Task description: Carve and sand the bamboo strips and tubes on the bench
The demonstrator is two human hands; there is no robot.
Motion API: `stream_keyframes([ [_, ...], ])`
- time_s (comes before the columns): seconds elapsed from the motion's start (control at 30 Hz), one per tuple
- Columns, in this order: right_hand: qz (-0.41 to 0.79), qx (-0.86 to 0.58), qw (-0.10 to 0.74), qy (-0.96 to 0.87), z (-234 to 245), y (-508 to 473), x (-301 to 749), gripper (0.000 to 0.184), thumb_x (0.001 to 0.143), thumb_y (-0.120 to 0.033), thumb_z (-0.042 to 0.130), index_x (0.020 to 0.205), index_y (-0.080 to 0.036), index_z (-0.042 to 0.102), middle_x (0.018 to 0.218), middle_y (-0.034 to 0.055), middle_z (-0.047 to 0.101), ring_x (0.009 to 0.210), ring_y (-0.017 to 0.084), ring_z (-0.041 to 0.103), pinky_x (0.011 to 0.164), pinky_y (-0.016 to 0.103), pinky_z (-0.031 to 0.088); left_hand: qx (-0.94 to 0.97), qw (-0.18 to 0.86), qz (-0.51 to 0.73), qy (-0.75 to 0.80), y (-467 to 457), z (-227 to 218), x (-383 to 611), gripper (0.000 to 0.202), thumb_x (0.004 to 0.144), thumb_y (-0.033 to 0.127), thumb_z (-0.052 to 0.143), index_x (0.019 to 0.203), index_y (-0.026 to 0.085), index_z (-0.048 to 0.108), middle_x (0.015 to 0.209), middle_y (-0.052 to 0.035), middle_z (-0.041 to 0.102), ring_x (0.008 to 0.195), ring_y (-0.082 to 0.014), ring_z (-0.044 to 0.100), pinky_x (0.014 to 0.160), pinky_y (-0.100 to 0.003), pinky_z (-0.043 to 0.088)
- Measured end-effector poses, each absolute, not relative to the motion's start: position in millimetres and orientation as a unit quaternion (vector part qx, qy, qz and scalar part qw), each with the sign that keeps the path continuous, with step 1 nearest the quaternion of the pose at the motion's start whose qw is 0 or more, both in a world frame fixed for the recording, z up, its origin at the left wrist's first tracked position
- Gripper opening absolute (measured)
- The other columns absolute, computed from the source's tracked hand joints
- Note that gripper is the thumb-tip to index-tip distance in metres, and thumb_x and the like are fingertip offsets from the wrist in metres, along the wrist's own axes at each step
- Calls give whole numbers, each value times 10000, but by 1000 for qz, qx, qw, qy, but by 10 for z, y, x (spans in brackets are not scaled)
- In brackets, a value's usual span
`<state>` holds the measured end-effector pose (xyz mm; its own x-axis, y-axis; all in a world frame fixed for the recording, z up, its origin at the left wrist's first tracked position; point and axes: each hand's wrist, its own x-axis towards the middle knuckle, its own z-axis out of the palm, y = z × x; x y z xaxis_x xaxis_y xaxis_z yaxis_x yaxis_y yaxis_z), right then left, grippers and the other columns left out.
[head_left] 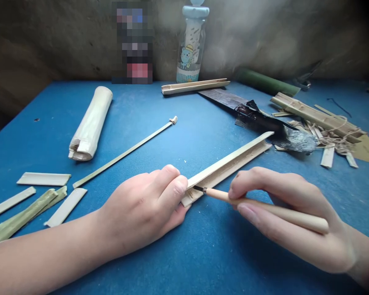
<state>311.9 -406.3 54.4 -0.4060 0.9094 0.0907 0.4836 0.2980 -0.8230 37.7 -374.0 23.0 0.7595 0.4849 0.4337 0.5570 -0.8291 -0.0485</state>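
Left hand [141,209] gripping near end of bamboo strip [226,166], fingers [172,184] curled shut over it. Right hand [283,217] closed pen-style around wooden handle of carving tool [264,207], steel tip at strip's near end. Strip angled over blue table [135,123], far end pointing up and right. Nearby: thin stick [126,151] and bamboo tube [90,123] beyond left hand, loose pieces [43,179] at left, dark knife [224,99] and shavings [329,139] ahead right, bottle [192,45] by wall [64,37].
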Motion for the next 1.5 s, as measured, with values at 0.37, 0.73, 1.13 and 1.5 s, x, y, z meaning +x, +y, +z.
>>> stream_keyframes([
  [0.37, 514, -468, 273, -666, 399, -3875, 3119, 37, 873, -247, 787, 908, -238, 795, 906, 25, 796, 882, 227, 744, 763, 298, 605, -944, 23, -198, -262, -3674, 189, 385, 131, 1101, 297, 442, 1110, 179, 498, 981, -71, 689, 775, -207, 679, 616, -314, 553],
  [0.73, 378, -449, 271, -763, 481, -3995, 3081, 79, 950, -213, 701, 961, -262, 761, 902, 43, 798, 793, 226, 749, 704, 326, 593, -949, 4, -195, -248, -3671, 184, 378, 141, 1077, 269, 448, 1137, 209, 561, 1059, -73, 743, 909, -230, 719, 727, -371, 525],
  [1.13, 429, -433, 292, -737, 459, -3926, 3125, 124, 924, -164, 703, 958, -272, 754, 868, -2, 762, 756, 187, 709, 673, 307, 533, -955, 47, -202, -213, -3674, 213, 382, 125, 1052, 211, 521, 1152, 145, 556, 1045, -82, 759, 845, -241, 705, 673, -402, 522],
  [1.5, 440, -428, 290, -734, 469, -3909, 3118, 105, 894, -139, 701, 898, -243, 717, 830, -3, 745, 715, 175, 679, 647, 302, 506, -955, 32, -196, -221, -3689, 225, 358, 118, 1041, 223, 507, 1110, 154, 573, 1034, -81, 748, 854, -247, 706, 666, -399, 516],
])
